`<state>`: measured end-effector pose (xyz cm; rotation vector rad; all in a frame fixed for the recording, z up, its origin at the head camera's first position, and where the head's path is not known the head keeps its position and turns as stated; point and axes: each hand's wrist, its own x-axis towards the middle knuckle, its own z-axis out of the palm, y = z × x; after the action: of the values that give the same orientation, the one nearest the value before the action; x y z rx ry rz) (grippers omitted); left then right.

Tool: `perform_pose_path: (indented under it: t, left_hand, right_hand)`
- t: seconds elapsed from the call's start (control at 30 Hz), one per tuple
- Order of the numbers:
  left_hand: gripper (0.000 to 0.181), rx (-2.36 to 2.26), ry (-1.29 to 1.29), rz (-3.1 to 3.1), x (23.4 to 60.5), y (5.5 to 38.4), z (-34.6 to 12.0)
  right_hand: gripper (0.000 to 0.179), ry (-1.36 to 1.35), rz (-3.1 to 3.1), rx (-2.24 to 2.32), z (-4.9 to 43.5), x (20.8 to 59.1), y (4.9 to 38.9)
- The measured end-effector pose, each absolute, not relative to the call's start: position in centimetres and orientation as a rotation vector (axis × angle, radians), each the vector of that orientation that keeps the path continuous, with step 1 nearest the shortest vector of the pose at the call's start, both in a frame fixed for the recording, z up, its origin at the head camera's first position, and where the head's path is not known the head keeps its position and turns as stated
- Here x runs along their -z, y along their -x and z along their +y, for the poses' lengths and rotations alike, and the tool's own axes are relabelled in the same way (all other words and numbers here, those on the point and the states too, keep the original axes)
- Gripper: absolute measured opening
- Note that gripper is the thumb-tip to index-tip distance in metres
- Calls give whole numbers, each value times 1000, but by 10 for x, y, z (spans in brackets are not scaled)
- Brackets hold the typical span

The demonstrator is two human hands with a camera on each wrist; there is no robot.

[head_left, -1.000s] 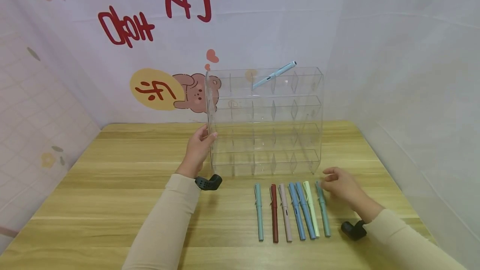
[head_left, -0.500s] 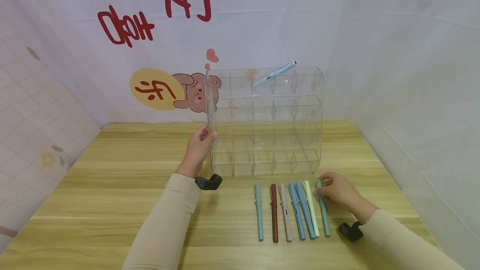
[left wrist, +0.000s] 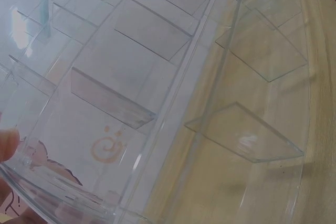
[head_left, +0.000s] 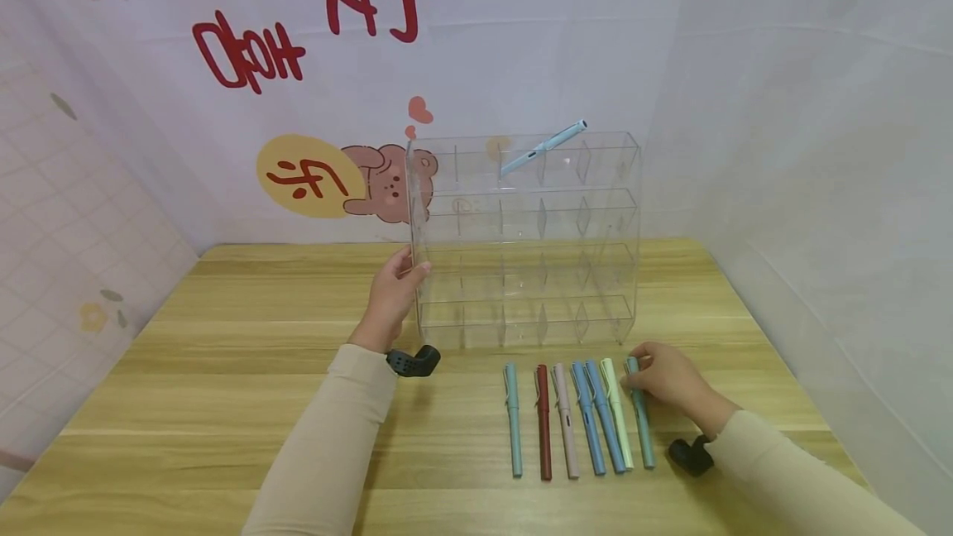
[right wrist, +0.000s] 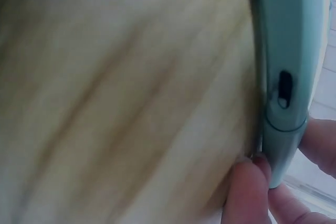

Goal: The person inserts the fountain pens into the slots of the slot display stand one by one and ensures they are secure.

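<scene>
In the head view my left hand (head_left: 390,296) grips the left side of an upright clear acrylic rack (head_left: 521,299), thumb at the front edge. The left wrist view shows the rack's dividers (left wrist: 244,132) up close, with a fingertip at the edge. My right hand (head_left: 673,379) pinches the upper part of a teal fountain pen (head_left: 644,428), rightmost in a row on the table. Up close in the right wrist view, fingers lie on both sides of the teal pen (right wrist: 291,40). A light blue pen (head_left: 543,147) leans diagonally in the rack's top tier.
Left of the teal pen lie a pale green pen (head_left: 618,420), two blue pens (head_left: 588,420), a pink pen (head_left: 566,424), a dark red pen (head_left: 544,428) and a light teal pen (head_left: 514,424). A printed curtain (head_left: 521,40) hangs behind the wooden table (head_left: 260,354).
My right hand has moved slightly left onto the teal pen and closed its fingers on it. The left hand and the rack stay in place.
</scene>
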<state>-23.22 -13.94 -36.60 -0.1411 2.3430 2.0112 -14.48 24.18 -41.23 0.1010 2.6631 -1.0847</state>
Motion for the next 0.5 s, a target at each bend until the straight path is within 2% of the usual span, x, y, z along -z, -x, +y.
perform_pose_path:
  t: [0.3,0.5]
  left_hand:
    - [56,-2019,119,2345,366,232,-140]
    - [56,-2023,117,2343,366,232,-140]
  right_hand:
    - [51,-135,2585,1227,250,409,143]
    - [48,-143,2570,1315,258,388,146]
